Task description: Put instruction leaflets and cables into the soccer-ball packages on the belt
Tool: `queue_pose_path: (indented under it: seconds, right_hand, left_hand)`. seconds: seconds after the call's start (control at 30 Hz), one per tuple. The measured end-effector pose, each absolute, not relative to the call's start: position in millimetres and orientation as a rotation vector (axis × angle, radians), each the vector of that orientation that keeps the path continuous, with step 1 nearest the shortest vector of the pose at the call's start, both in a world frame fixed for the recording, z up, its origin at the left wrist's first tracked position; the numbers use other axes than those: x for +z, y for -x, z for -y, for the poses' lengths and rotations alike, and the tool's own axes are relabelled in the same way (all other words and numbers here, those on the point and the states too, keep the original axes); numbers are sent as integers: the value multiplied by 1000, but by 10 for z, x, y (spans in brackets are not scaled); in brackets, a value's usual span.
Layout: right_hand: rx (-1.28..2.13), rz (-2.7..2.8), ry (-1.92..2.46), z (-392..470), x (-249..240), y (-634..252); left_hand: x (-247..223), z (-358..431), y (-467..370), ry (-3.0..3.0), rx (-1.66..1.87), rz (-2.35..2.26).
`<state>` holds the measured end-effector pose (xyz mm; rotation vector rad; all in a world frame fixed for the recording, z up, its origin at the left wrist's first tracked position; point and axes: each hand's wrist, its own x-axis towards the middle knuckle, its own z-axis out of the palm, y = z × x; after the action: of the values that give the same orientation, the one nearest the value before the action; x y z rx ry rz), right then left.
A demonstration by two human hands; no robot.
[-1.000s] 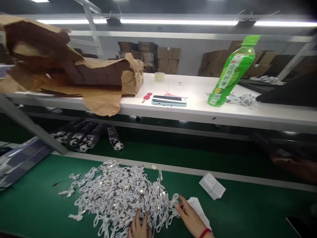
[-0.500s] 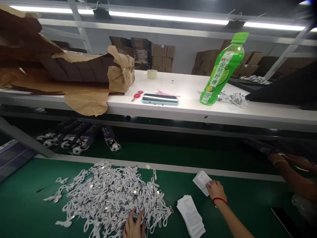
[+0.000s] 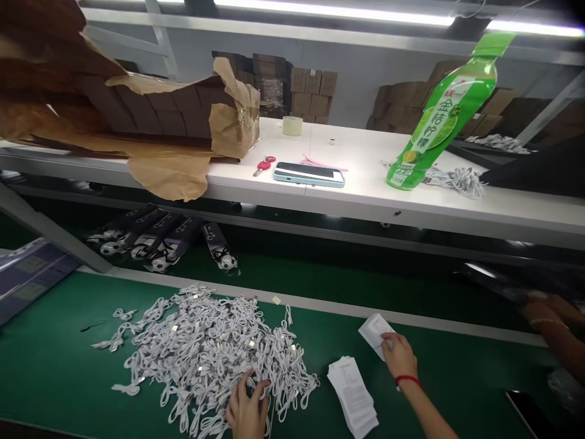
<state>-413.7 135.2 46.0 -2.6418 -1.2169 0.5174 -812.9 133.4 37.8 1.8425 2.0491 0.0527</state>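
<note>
My left hand (image 3: 249, 403) is at the near edge of a large heap of white USB cables (image 3: 210, 353), its fingers curved and apart among the loops. Whether a cable lies within the fingers is partly hidden. With thumb and fingers closed, my right hand (image 3: 400, 356), a red cord at its wrist, pinches the edge of a printed paper leaflet on a small white stack (image 3: 375, 329). Between the two hands lies a taller, fanned stack of white leaflets (image 3: 351, 396) on the green work surface.
A white shelf (image 3: 351, 198) above the bench carries a phone (image 3: 309, 174), keys (image 3: 264, 166), a green bottle (image 3: 450, 116) and a torn carton (image 3: 237, 116). Packaged items with football prints (image 3: 159, 244) lie behind. At right are a dark phone (image 3: 530, 414) and another person's hand (image 3: 543, 311).
The camera view has shifted slightly. My left hand's fingers have curled a little more in the cable heap. My right hand stays at the small leaflet stack; the other person's hands moved right.
</note>
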Motion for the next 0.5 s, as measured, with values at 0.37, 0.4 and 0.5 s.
queue_pose_path:
  seconds: [0.37, 0.4, 0.5]
  right_hand:
    - [870, 1199, 2426, -588, -92, 5304]
    - [891, 1218, 2379, -578, -92, 5240]
    - [882, 1268, 2361, -553, -42, 5081]
  left_hand:
    - [410, -1437, 8006, -1815, 60, -2031]
    - [401, -1444, 8014, -1817, 69, -2027]
    - [378, -1463, 8033, -1805, 121, -2034]
